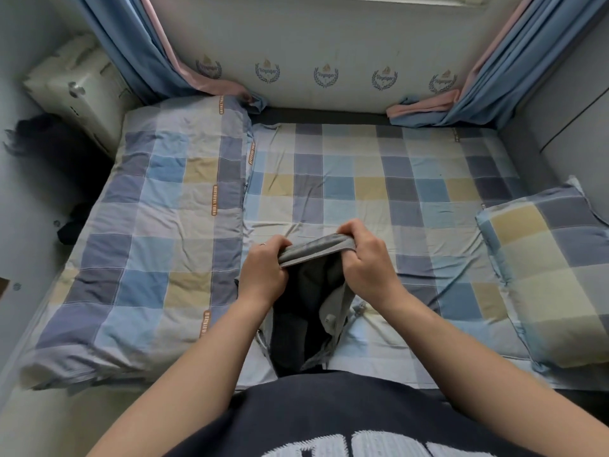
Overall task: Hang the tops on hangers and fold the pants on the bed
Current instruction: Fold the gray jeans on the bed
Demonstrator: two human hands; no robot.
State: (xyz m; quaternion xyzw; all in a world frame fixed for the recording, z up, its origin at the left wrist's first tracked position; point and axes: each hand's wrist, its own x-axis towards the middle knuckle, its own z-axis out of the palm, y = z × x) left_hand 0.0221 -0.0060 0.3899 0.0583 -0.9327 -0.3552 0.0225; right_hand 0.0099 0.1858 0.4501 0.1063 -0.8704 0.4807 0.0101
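The bed [362, 179] is filling nearly the whole room, its checked sheet running from the near edge to the far wall. A folded quilt [158, 225] is taking up the left side, its right edge lying along the open middle strip. A pillow [553, 275] is sitting at the right edge, near the front. Between the quilt and the pillow the sheet is lying bare and wide, stretching far back. Curtains [131, 51] are hanging in both far corners, their hems pooling on the bed's far edge.

The pants [306, 308], grey with a dark inside, are hanging over the near middle of the bed, with the legs trailing down toward the near edge. The left hand [263, 272] and right hand [365, 262] are both gripping the waistband, fingers curled round it, holding it up close together.
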